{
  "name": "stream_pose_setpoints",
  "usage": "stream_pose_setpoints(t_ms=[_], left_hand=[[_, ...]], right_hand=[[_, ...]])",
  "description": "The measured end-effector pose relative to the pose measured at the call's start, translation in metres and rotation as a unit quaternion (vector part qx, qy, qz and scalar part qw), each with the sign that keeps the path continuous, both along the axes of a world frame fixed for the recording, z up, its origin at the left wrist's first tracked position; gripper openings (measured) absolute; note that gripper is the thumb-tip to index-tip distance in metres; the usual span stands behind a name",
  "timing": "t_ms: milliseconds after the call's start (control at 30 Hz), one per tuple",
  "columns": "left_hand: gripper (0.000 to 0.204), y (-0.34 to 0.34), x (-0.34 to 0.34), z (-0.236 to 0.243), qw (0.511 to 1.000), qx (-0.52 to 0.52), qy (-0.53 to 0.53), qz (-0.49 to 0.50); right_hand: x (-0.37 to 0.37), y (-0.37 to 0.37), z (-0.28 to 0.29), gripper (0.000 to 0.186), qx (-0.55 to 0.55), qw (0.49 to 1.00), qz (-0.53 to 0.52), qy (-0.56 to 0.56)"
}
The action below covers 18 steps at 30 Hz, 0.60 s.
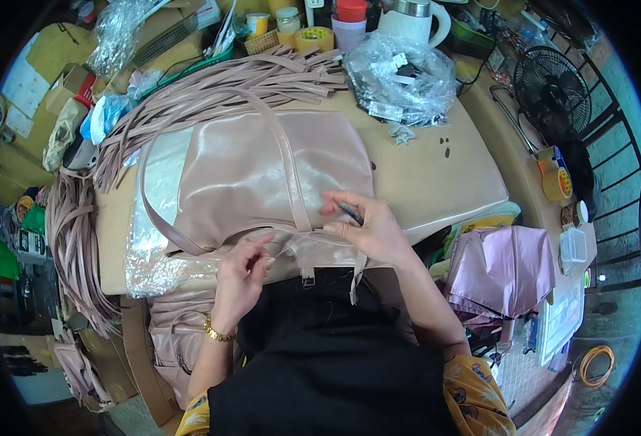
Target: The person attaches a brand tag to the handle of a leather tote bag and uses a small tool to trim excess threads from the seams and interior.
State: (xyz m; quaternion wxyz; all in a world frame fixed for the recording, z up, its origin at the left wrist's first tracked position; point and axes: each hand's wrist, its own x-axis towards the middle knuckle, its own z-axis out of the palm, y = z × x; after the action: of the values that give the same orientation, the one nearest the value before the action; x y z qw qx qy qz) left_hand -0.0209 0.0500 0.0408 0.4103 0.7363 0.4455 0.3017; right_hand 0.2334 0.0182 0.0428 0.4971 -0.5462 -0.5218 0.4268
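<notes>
A shiny dusty-pink handbag [237, 163] lies flat on the table in front of me, its open edge toward my body. One strap [291, 174] runs across its upper face, and a short buckled tab [307, 265] hangs at the near edge. My right hand [375, 229] is at the bag's near right edge, its fingers closed round a small, dark, slender tool [349, 212] whose exact kind is unclear. My left hand [244, 276] hovers at the bag's near edge with curled fingers. Fine pale threads [287, 247] show beside its fingertips; whether it grips one is too small to make out.
Bundles of pink strips [218, 91] lie beyond the bag and hang off the table's left side. Crumpled clear plastic [400, 80], a white kettle [411, 22] and tape rolls [314, 38] stand at the back. Right of me are a black fan [553, 87] and pink-lilac material [501, 269].
</notes>
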Motion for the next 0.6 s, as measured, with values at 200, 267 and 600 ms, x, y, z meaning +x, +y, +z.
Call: stream_pose_setpoints(t_ms=[200, 267, 600], left_hand=[[0.005, 0.01, 0.0, -0.003, 0.998, 0.025, 0.037, -0.037], [0.006, 0.014, -0.004, -0.002, 0.99, -0.104, -0.099, 0.0], [0.018, -0.041, -0.032, -0.032, 0.858, -0.361, -0.335, -0.149]], right_hand=[[-0.045, -0.026, 0.027, 0.036, 0.09, 0.973, 0.21, -0.015], [-0.045, -0.038, 0.023, 0.037, 0.073, 0.935, 0.342, -0.053], [-0.044, -0.057, -0.062, 0.016, 0.009, 0.995, 0.097, 0.026]])
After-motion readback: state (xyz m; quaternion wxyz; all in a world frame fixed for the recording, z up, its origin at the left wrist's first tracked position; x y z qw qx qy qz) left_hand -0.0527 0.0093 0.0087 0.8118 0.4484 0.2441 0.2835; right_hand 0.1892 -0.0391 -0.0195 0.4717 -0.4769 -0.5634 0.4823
